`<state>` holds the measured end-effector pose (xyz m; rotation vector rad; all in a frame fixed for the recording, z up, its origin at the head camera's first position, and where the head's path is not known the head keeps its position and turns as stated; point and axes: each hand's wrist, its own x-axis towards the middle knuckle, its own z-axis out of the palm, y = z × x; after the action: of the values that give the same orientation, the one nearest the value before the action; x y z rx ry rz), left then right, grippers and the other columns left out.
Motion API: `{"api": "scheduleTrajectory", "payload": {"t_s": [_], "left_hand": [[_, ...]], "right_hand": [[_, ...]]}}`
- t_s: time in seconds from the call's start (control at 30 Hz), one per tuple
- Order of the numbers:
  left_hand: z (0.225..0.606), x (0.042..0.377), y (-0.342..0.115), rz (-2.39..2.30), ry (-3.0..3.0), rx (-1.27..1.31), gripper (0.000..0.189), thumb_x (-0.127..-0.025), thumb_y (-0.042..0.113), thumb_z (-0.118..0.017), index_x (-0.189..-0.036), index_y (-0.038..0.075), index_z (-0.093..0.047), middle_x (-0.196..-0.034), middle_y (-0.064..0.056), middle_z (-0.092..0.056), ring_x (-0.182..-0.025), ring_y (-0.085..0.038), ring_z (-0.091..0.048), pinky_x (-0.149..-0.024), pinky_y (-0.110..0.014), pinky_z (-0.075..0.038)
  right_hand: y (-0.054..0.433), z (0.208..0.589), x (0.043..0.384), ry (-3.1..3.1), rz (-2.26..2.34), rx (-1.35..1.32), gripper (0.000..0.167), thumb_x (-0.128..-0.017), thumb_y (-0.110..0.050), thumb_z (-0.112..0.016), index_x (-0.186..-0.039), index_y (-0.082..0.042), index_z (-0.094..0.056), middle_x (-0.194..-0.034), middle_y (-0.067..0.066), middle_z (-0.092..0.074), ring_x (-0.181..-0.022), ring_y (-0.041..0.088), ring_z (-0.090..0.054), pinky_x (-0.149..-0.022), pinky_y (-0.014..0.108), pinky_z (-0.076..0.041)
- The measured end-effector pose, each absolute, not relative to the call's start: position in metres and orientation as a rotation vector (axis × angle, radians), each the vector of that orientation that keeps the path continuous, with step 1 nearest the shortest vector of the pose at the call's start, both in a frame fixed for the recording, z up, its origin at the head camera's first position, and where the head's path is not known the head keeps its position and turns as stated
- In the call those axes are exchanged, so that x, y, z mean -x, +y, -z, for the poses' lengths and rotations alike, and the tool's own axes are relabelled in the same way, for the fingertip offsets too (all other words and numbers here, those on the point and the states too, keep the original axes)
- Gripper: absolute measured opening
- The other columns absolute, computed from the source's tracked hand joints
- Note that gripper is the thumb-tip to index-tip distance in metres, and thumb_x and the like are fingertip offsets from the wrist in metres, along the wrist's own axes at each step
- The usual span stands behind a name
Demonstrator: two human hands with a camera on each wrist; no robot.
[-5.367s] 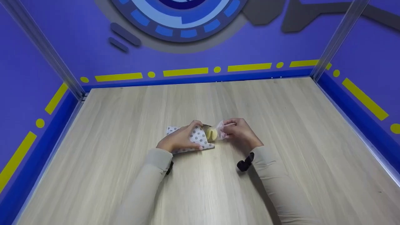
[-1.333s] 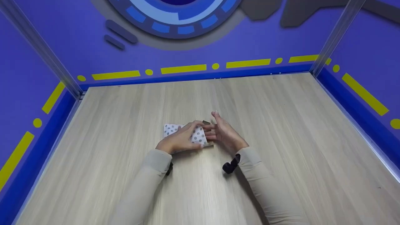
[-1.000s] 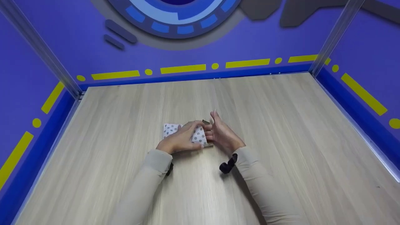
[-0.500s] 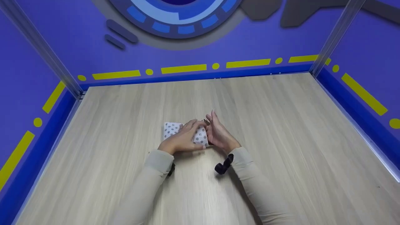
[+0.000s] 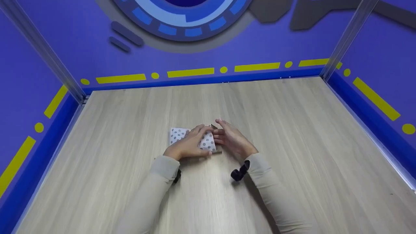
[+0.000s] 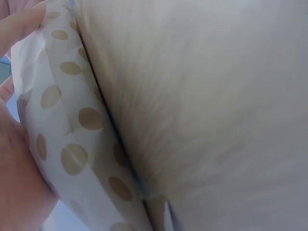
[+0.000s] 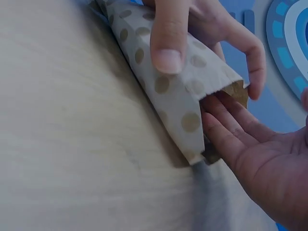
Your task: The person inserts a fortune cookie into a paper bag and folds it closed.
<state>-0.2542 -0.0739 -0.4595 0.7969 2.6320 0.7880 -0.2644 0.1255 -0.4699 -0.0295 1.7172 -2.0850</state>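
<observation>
the left hand point(image 5: 191, 144) grips a white, dotted paper bag point(image 5: 208, 142) from above, its thumb bent over the bag's near edge and its fingers reaching across to the far edge; the right hand point(image 5: 234, 140), at the bag's mouth, holds nothing that shows, its fingers stretched out into the mouth and its thumb standing apart outside. the bag lies under the left hand on the tabletop point(image 5: 139, 130), mouth towards the right hand, brown lining point(image 7: 237, 91) showing at the rim. the right hand's fingertips are hidden inside the bag, so what they touch there cannot be told; the left palm covers the bag's middle, and the left wrist view is soft, cutting the bag off at the bottom. nearer the person than the bag come beige sleeves point(image 5: 152, 195), a black wrist mount point(image 5: 240, 172) by the right cuff. around the bag spreads pale wood grain; beyond it stands a blue-purple wall point(image 5: 74, 39) with yellow bars point(image 5: 191, 72) and a round blue graphic point(image 5: 182, 29).
</observation>
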Motion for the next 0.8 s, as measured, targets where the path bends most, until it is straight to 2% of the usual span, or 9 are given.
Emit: {"api": "scheduleTrajectory", "payload": {"t_s": [0.13,0.2,0.47,0.6,0.8], "left_hand": [[0.459,0.254,-0.075,-0.804,2.623,-0.807,0.085,-0.077,0.042,-0.076,-0.147,0.034,-0.028,-0.160,-0.013,-0.016,-0.148,-0.031,-0.014,-0.115,-0.057,-0.017],[0.458,0.253,-0.075,-0.806,2.620,-0.807,0.087,-0.077,0.041,-0.076,-0.148,0.033,-0.027,-0.160,-0.013,-0.016,-0.148,-0.029,-0.013,-0.116,-0.056,-0.015],[0.455,0.253,-0.077,-0.775,2.656,-0.729,0.102,-0.072,0.043,-0.080,-0.151,0.041,-0.015,-0.161,-0.005,-0.018,-0.148,-0.024,-0.016,-0.116,-0.059,-0.008],[0.455,0.254,-0.080,-0.743,2.668,-0.702,0.109,-0.069,0.047,-0.081,-0.152,0.041,-0.011,-0.161,-0.004,-0.019,-0.148,-0.024,-0.016,-0.116,-0.058,-0.007],[0.455,0.255,-0.083,-0.698,2.676,-0.658,0.113,-0.066,0.053,-0.082,-0.153,0.041,-0.010,-0.160,-0.004,-0.021,-0.148,-0.024,-0.016,-0.119,-0.052,-0.004]], "right_hand": [[0.132,0.469,0.262,1.811,2.043,0.003,0.056,-0.101,-0.033,-0.046,-0.147,-0.005,-0.030,-0.110,0.013,-0.062,-0.096,0.020,-0.067,-0.092,0.033,-0.051],[0.135,0.468,0.261,1.856,2.012,0.020,0.053,-0.100,-0.030,-0.050,-0.143,-0.004,-0.036,-0.105,0.009,-0.063,-0.091,0.017,-0.067,-0.089,0.031,-0.052],[0.150,0.471,0.259,2.069,1.822,0.173,0.035,-0.096,-0.021,-0.058,-0.122,0.002,-0.057,-0.092,0.004,-0.066,-0.081,0.014,-0.065,-0.075,0.029,-0.055],[0.156,0.473,0.256,2.143,1.713,0.305,0.034,-0.094,-0.020,-0.061,-0.118,0.004,-0.061,-0.087,0.002,-0.067,-0.074,0.014,-0.064,-0.070,0.029,-0.055],[0.158,0.473,0.248,2.174,1.559,0.423,0.031,-0.092,-0.021,-0.066,-0.115,-0.001,-0.066,-0.070,-0.001,-0.067,-0.062,0.011,-0.063,-0.060,0.026,-0.054]]}}
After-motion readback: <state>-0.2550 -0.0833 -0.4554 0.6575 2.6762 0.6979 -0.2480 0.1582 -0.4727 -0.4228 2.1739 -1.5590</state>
